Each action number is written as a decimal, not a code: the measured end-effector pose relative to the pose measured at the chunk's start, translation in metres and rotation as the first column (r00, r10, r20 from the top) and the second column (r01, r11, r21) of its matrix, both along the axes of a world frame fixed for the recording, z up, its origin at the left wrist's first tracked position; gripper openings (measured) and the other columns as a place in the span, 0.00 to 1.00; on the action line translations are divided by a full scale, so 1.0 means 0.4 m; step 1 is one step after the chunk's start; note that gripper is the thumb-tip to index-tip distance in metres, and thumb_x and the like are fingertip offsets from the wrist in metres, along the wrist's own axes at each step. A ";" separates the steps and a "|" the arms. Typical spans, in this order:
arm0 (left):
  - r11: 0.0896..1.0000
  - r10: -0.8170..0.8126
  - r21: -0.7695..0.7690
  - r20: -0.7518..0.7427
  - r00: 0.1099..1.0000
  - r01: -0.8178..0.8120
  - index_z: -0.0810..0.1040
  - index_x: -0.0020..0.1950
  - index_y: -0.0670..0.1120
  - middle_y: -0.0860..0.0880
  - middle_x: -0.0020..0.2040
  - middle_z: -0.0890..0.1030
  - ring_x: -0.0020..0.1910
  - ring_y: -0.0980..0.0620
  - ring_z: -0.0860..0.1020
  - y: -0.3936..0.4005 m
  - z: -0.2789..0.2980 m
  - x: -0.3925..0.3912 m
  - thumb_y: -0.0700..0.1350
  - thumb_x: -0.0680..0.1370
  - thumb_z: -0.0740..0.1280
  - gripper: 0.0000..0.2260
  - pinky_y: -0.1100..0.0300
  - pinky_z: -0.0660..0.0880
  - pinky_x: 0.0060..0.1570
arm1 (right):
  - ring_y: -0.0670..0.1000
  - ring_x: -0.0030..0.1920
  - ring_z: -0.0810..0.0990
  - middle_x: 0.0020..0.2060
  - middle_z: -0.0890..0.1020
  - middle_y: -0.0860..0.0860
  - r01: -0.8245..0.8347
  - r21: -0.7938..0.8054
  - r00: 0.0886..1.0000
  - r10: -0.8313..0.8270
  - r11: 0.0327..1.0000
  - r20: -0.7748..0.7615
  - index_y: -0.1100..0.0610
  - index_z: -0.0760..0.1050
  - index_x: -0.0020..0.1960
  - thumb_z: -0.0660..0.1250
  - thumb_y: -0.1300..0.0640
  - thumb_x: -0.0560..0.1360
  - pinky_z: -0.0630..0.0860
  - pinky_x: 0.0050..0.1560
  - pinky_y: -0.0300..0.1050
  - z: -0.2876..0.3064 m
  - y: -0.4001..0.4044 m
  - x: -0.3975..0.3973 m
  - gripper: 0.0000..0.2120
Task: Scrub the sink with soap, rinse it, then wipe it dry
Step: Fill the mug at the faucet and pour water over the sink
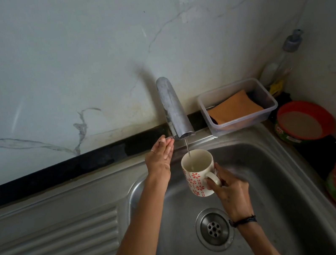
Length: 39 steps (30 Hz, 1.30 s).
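steel sink (281,175) under marble wall (61,56); right hand (228,190) fingers gripping mug (197,173) handle beneath tap (174,110) stream; left hand (160,155) fingers straight, touching tap lever

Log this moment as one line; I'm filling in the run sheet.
stage: filling mug | left hand: on tap lever | right hand: holds mug under tap | water: thin stream | sink

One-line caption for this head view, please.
Right hand holds a flowered mug under the tap's thin stream; left hand touches its lever.
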<state>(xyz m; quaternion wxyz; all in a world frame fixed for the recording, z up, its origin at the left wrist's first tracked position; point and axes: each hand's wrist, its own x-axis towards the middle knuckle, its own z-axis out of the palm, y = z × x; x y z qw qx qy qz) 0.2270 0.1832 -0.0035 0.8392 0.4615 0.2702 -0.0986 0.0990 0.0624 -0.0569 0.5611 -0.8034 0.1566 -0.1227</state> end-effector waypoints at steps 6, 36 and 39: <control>0.996 -0.034 -0.081 -0.035 0.999 0.031 0.74 0.53 0.37 0.46 0.49 0.81 0.56 0.48 0.78 0.000 -0.002 -0.007 0.37 0.79 0.61 0.06 0.56 0.74 0.57 | 0.45 0.48 0.81 0.50 0.83 0.49 -0.016 0.000 1.000 0.016 1.000 0.023 0.56 0.76 0.62 0.72 0.62 0.70 0.76 0.48 0.27 0.009 -0.008 -0.001 0.21; 0.176 -0.864 0.983 0.182 0.470 -0.057 0.54 0.75 0.55 0.49 0.75 0.59 0.72 0.57 0.56 -0.124 -0.085 -0.084 0.42 0.76 0.68 0.33 0.61 0.57 0.68 | 0.41 0.39 0.81 0.37 0.82 0.43 0.006 -0.055 0.970 -0.020 0.998 -0.244 0.50 0.77 0.60 0.71 0.56 0.72 0.79 0.39 0.36 0.040 -0.161 -0.139 0.17; 0.181 -0.873 0.983 0.151 0.463 0.019 0.63 0.72 0.51 0.48 0.72 0.64 0.71 0.52 0.63 -0.199 -0.047 -0.017 0.44 0.75 0.68 0.27 0.61 0.64 0.67 | 0.40 0.35 0.81 0.34 0.81 0.42 0.031 -0.062 0.957 -0.048 0.998 -0.286 0.49 0.77 0.61 0.72 0.54 0.71 0.78 0.40 0.35 0.049 -0.182 -0.166 0.18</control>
